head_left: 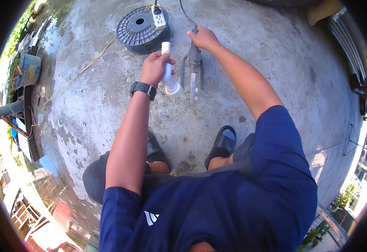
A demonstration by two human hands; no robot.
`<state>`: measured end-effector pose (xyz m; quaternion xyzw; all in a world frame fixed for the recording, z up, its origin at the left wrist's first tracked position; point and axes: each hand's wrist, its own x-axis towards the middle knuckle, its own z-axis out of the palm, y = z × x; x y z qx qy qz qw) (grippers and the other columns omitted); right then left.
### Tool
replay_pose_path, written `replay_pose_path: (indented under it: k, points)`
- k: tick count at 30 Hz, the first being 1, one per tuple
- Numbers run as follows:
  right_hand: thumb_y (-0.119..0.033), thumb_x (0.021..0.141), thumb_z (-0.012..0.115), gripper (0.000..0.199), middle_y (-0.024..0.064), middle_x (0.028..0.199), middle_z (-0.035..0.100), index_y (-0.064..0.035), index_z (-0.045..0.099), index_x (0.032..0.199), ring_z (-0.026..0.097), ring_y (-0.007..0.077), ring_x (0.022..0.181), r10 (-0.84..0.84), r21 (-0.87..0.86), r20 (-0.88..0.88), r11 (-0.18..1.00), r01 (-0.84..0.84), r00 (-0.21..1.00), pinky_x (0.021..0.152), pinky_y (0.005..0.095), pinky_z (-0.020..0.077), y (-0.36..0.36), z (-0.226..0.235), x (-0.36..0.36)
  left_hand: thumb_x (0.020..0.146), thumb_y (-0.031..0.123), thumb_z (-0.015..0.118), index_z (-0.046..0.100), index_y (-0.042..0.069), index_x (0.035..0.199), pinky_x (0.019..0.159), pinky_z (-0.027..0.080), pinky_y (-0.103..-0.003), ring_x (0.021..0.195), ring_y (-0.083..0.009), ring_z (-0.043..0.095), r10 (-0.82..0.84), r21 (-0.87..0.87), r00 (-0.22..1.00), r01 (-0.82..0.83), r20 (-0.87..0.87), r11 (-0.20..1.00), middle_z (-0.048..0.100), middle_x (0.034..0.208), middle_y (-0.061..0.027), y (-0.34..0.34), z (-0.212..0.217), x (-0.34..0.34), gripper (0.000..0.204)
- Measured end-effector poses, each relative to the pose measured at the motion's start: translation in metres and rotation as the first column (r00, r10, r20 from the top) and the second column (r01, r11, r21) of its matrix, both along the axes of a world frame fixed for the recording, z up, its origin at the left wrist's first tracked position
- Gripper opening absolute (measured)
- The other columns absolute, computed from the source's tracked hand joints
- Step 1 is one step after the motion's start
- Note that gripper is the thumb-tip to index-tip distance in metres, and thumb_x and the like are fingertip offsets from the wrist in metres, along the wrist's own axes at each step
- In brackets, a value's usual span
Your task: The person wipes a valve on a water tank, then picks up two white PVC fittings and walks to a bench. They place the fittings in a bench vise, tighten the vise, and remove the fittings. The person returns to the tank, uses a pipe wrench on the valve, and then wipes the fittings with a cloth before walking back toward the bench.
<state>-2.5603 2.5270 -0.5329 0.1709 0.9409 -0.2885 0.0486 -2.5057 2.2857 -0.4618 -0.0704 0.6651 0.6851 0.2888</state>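
My left hand (pixel 154 68), with a dark watch on its wrist, is closed around a short white plastic pipe (pixel 168 77). The pipe's top end sticks out above my fingers, and a wider white ring-shaped fitting (pixel 173 88) sits at its lower end. To the right, my right hand (pixel 204 38) grips the upper handle of a pipe-welding iron (pixel 194 56). This corded tool stands between two grey legs, its flat metal plate pointing toward me with small round pieces on its side. Pipe and iron are close together but apart.
Just beyond my left hand lies a black cable reel (pixel 138 31) with a white power strip (pixel 158 17) on it. A yellow cord (pixel 84 67) runs leftward over the rough concrete floor (pixel 276 54). My sandalled feet are below the iron. A planter (pixel 27 70) stands far left.
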Motion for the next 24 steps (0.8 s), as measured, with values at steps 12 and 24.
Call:
replay_pose_path:
  k: [12,24]
  points:
    - [-0.029,0.079,0.082,0.053,0.0125,0.108,0.067,-0.0099,0.061,0.124,0.068,0.0287,0.09,0.49,-0.014,-0.369,0.847,-0.531,0.79,0.082,0.0389,0.0557,-0.046,0.12,0.132,0.097,0.027,0.061,0.058,-0.009,0.116,0.072,0.057,-0.037,0.093,-0.0228,0.066,0.306,0.105,0.943,-0.32,0.128,0.942,0.065,0.105,-0.0169,0.057,0.0,0.015,0.041]
    - [-0.018,0.092,0.056,0.026,0.0024,0.094,0.067,-0.0057,0.065,0.113,0.062,0.0126,0.08,-0.072,-0.799,0.073,0.592,0.101,0.995,0.072,0.0315,0.0515,0.062,-0.002,0.202,0.093,0.014,0.068,0.058,-0.003,0.122,0.095,0.05,-0.028,0.105,-0.0154,0.065,-0.22,-0.189,0.974,0.206,-0.06,0.96,0.066,0.109,-0.0083,-0.063,-0.056,0.007,0.035]
